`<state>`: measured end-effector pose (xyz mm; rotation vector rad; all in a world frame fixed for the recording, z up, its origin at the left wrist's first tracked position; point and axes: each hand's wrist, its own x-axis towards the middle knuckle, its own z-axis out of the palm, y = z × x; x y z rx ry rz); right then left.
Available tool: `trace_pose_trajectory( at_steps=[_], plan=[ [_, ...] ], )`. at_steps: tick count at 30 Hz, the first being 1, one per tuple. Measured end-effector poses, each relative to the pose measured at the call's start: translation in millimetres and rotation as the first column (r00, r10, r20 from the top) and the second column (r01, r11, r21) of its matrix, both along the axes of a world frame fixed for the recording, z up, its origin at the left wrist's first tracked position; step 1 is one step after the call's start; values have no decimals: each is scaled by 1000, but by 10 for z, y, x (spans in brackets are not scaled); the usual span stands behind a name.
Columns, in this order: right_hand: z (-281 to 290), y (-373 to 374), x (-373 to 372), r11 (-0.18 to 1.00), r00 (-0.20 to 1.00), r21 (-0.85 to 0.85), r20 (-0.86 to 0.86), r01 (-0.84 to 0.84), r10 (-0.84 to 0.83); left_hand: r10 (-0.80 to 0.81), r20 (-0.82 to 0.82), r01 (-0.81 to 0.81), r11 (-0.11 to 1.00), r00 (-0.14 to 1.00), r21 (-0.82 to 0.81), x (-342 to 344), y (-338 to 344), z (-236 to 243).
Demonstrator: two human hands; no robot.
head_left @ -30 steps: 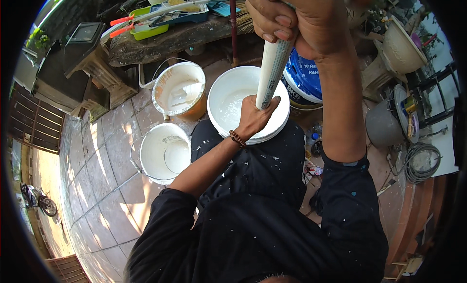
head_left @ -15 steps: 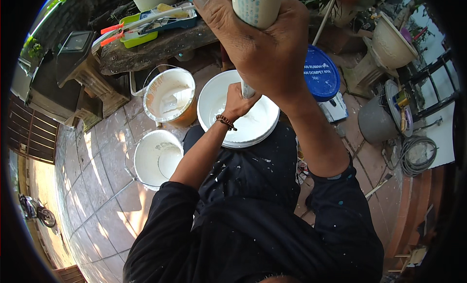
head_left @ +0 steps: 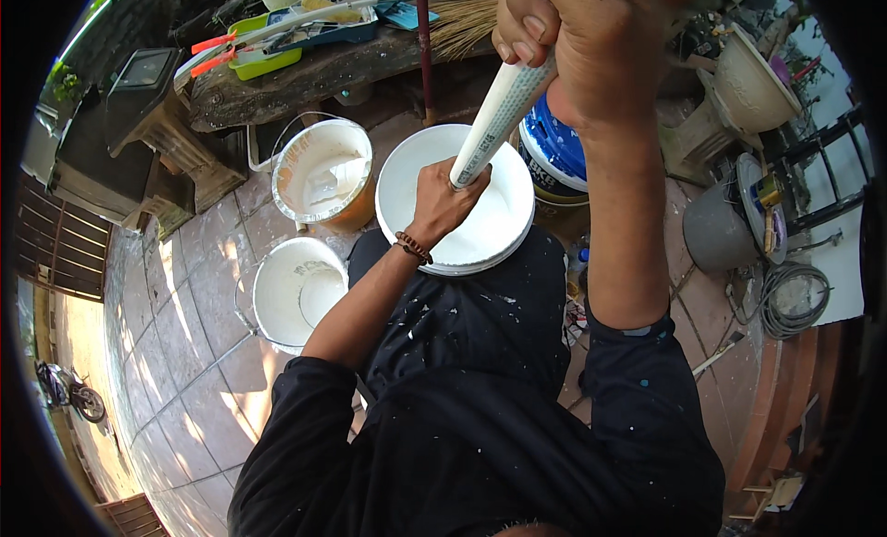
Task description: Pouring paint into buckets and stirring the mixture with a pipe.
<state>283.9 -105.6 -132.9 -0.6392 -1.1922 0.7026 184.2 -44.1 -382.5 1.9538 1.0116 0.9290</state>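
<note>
My left hand (head_left: 443,200) is closed round the lower visible part of a white pipe (head_left: 499,117) at the large white bucket (head_left: 480,246). The bucket holds white liquid and stands just beyond my dark-trousered legs. My right hand (head_left: 596,61) grips the pipe higher up, at the top of the view, with fingers wrapped round it. The pipe slants down to the left toward the bucket; its lower end is hidden. An orange-stained bucket with white residue (head_left: 323,172) stands left of it, a smaller white bucket (head_left: 300,292) nearer left, and a blue-lidded bucket (head_left: 545,144) behind at the right.
A weathered ledge (head_left: 277,98) carries paint trays (head_left: 259,61) and rollers, with straw bristles (head_left: 462,29) alongside. Stone pedestals stand left. At right are a planter (head_left: 748,75), grey bucket (head_left: 716,232) and coiled hose (head_left: 790,297). A motorbike (head_left: 74,389) is beyond the tiles at left.
My right hand swung left toward the middle half a second ago and is back at upper right, tilting the pipe with it. My left hand has shifted slightly left and stays on the pipe.
</note>
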Motion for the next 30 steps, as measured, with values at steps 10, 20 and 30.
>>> trace_pose_trajectory(
  at_steps=[10,20,30],
  plan=[
    [284,-35,-101,990,984,-139,180,19,6,13,259,55,966,966,-253,264,-392,-26],
    [-241,303,-543,710,865,637,130,301,-484,-127,605,130,991,786,39,496,-117,-518],
    [-430,302,-233,826,908,531,225,189,-352,-117,476,-151,860,872,488,291,303,0]
  ],
)
